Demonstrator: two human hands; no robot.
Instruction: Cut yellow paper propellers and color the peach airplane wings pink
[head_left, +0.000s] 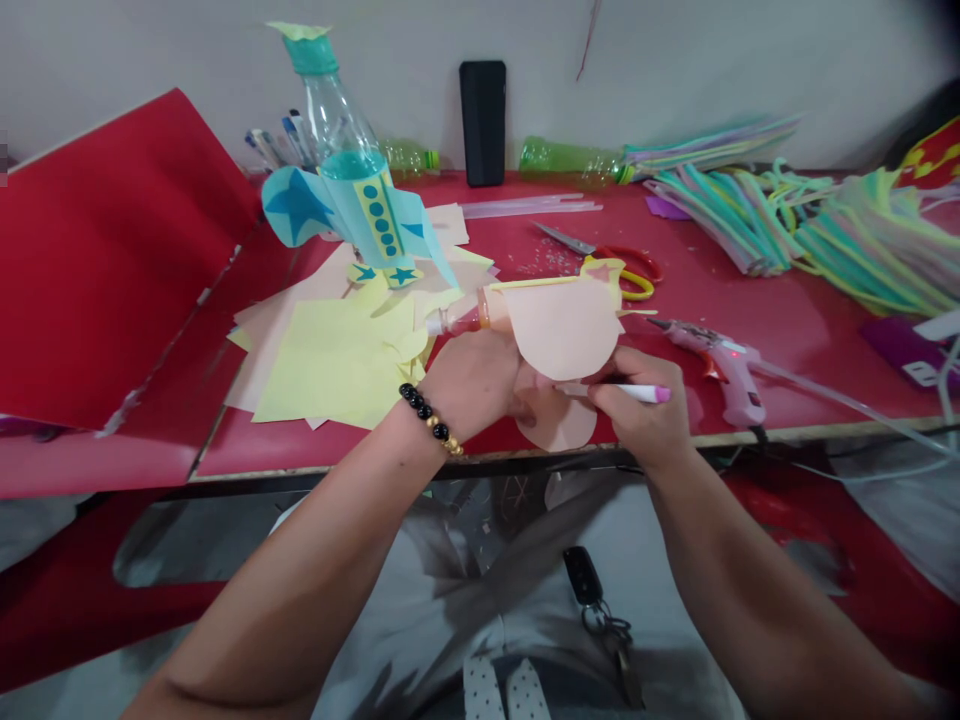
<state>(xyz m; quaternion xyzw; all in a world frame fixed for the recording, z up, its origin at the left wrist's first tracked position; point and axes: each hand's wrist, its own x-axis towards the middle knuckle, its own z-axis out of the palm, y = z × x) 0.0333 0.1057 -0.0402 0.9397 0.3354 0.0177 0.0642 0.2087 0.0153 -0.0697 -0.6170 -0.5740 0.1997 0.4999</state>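
Note:
In front of me a small plastic bottle (463, 317) lies on its side, with peach and yellow paper pieces attached to it. A rounded peach paper flap (570, 325) covers much of its body. My left hand (480, 375) is closed around the lower side of this bottle, fingers partly hidden beneath the flap. My right hand (649, 405) grips a white marker (634, 392) with a pink end, its tip pointing left below the flap. Beneath both hands, a rounded peach paper piece (559, 425) reaches the table's front edge.
Yellow and peach sheets (315, 360) lie left, below an upright bottle in blue paper (352, 205). Scissors (626, 265) lie behind the work. A pink glue gun (724, 370) with its cord is at right, near striped pipe-cleaner-like bundles (750, 215). A black box-shaped object (483, 125) stands behind.

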